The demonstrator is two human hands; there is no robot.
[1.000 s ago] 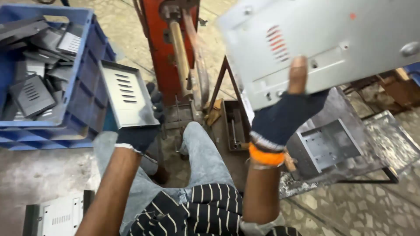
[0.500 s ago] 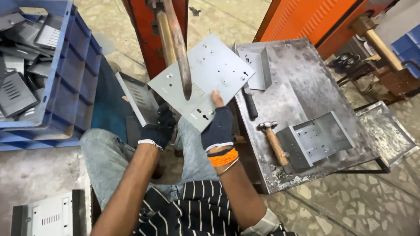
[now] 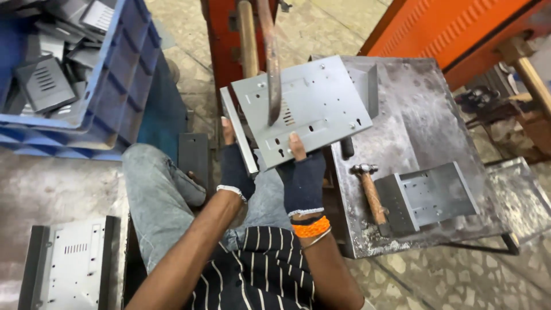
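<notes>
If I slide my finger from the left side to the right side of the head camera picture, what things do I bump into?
Blue crate of grey metal parts → left hand → grey metal plate held up → right hand → hammer → bent metal bracket on the steel table.

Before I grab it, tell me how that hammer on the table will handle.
The hammer probably feels head-heavy: metal head, slim wooden handle. It lies flat on the table, so it is unlikely to roll far; the head should stop it. The bare wood should grip well, even in a gloved hand.
</notes>
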